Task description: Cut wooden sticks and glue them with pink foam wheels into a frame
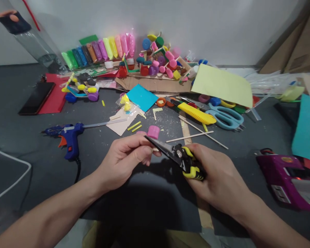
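Observation:
My right hand [214, 175] is closed round the yellow-and-black handles of a pair of snips [179, 156], whose dark blades point left. My left hand [127, 156] is pinched on a thin pale stick [155, 150], whose short end shows right at the blades. Both hands hover over the dark grey table [28, 120]. A pink bottle cap [153, 131] lies just beyond my left fingers. Thin wooden sticks [189, 136] lie a little past the snips.
A blue glue gun [68, 136] lies at left, its cord running toward me. Yellow utility knife [196, 113], light-blue scissors [226, 117], coloured paper sheets [222, 84], clay packs [100, 50] and several bottle-cap models crowd the back. A purple device [286, 179] sits at right, a phone [37, 98] at far left.

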`<state>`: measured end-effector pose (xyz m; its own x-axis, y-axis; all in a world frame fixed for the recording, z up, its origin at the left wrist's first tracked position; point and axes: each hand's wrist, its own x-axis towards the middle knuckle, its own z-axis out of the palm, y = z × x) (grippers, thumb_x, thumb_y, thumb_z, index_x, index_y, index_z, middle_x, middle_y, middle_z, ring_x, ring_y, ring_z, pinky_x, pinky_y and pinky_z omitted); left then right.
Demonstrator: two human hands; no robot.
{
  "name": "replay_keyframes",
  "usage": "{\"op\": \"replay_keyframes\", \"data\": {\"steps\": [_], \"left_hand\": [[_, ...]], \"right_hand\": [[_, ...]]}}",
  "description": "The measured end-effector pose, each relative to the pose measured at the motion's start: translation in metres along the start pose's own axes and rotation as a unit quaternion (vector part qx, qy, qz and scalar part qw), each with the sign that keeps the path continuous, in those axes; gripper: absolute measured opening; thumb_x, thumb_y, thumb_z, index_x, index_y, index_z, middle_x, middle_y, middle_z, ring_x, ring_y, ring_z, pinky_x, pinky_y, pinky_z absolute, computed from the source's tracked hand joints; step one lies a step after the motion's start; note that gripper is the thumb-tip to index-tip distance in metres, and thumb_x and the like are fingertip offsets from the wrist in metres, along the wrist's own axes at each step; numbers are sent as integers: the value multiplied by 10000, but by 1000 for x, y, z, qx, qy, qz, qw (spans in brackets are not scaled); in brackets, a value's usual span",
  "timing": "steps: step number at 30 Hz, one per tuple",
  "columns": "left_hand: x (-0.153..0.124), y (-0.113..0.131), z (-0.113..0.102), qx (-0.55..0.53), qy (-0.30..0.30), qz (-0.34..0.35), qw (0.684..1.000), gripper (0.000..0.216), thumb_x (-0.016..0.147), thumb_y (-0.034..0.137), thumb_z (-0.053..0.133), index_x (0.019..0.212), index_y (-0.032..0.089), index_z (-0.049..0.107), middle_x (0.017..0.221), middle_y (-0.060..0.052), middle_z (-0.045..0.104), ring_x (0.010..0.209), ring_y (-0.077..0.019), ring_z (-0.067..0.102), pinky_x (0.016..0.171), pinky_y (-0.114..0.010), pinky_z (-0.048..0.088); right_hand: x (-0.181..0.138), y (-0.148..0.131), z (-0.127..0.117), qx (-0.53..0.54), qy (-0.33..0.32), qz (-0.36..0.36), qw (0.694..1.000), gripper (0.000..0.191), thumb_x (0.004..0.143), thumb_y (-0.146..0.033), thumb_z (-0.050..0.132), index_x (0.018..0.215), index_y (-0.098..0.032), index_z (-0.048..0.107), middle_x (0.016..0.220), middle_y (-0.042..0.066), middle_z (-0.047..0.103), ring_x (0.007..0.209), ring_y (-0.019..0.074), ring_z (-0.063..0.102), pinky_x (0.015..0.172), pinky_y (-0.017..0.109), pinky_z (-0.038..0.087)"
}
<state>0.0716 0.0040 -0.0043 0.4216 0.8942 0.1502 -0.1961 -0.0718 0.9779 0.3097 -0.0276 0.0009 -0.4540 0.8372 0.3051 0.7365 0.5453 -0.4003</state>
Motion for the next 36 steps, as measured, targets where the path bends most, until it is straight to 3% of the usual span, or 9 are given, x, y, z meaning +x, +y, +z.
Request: {"op": "replay_keyframes", "data": {"steps": [5, 14, 25, 31, 36], "left_hand": [[1, -1, 0, -65, 13, -20, 998, 187, 949, 321, 646, 875, 175, 735, 744, -34, 675, 598, -99, 525, 590, -240, 491], [0, -1, -2, -174, -38, -133, 975, 261, 935, 352, 669, 795, 140, 733, 727, -45, 685, 559, -76, 515, 536, -205, 454], [1, 0, -5, -223, -81, -146, 960, 184, 928, 311, 674, 870, 175, 783, 681, -19, 634, 535, -66, 458, 535, -202, 477], [3, 0, -4, -244, -74, -165, 953, 65, 859, 217, 740, 835, 177, 785, 714, -28, 668, 518, -66, 445, 524, -214, 478], [2, -1, 0, -256, -77, -163, 950, 229, 888, 348, 721, 779, 148, 754, 574, 32, 480, 484, -52, 349, 512, -215, 453]], "right_hand": [[6, -2, -3, 70, -3, 39, 997, 294, 782, -170, 571, 1072, -203, 542, 881, 50, 655, 724, 208, 635, 636, 308, 506], [7, 1, -3, 75, -46, 6, 996, 355, 749, -170, 547, 1104, -179, 539, 933, 86, 646, 799, 238, 626, 659, 341, 506], [6, 0, -2, 108, -77, 13, 991, 320, 793, -198, 551, 1111, -196, 516, 955, 72, 659, 792, 213, 628, 661, 326, 521], [4, 1, -3, 68, -55, -8, 996, 307, 795, -195, 533, 1102, -184, 519, 903, 69, 651, 757, 212, 624, 640, 310, 504], [-1, 1, -1, -19, -12, -32, 999, 254, 777, -172, 505, 1031, -175, 518, 824, 80, 642, 679, 225, 602, 577, 315, 467]]}}
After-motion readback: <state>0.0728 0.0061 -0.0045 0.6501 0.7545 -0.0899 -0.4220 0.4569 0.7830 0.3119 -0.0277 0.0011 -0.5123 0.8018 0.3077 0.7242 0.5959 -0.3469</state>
